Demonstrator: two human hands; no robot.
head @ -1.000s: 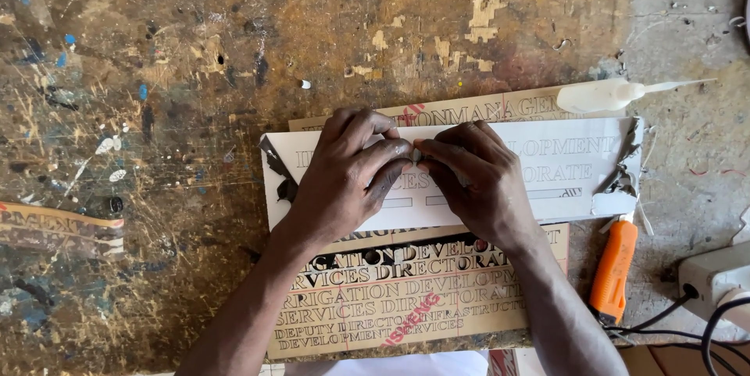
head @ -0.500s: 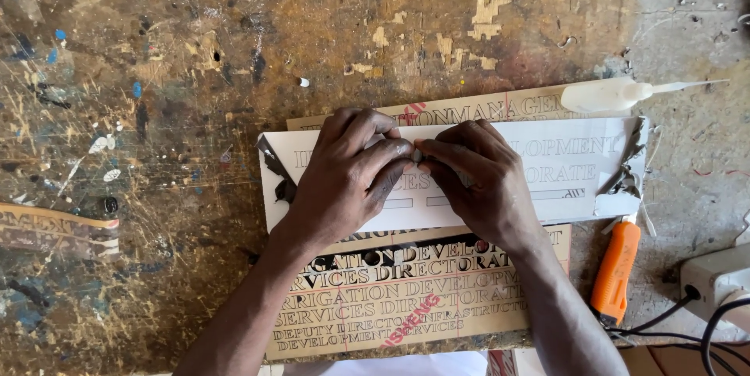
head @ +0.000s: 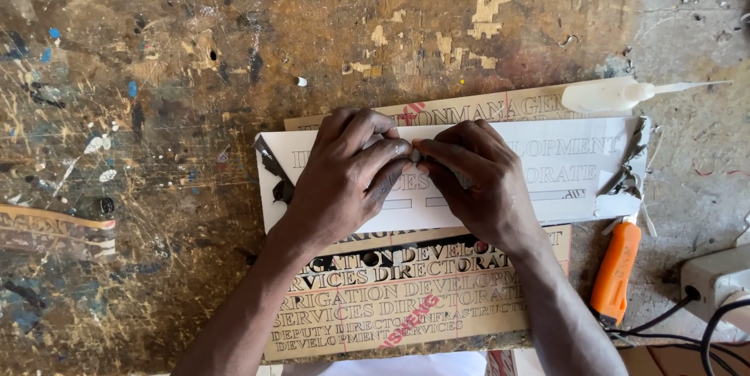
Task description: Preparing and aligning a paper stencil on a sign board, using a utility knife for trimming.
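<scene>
A white rectangular panel (head: 562,165) with cut-out lettering lies across the middle of a worn wooden workbench (head: 234,56). My left hand (head: 348,177) and my right hand (head: 476,181) rest on it side by side, fingertips meeting near its centre and pinching at a small piece there. The piece itself is too small to make out. Below the white panel lies a tan board (head: 391,298) with dark cut lettering and a red mark. Another tan strip (head: 500,106) shows above the white panel.
A white glue bottle (head: 617,95) with a long nozzle lies at the upper right. An orange utility knife (head: 616,270) lies right of the tan board. A white power socket (head: 715,282) with black cables sits at the right edge. A lettered strip (head: 55,228) lies far left.
</scene>
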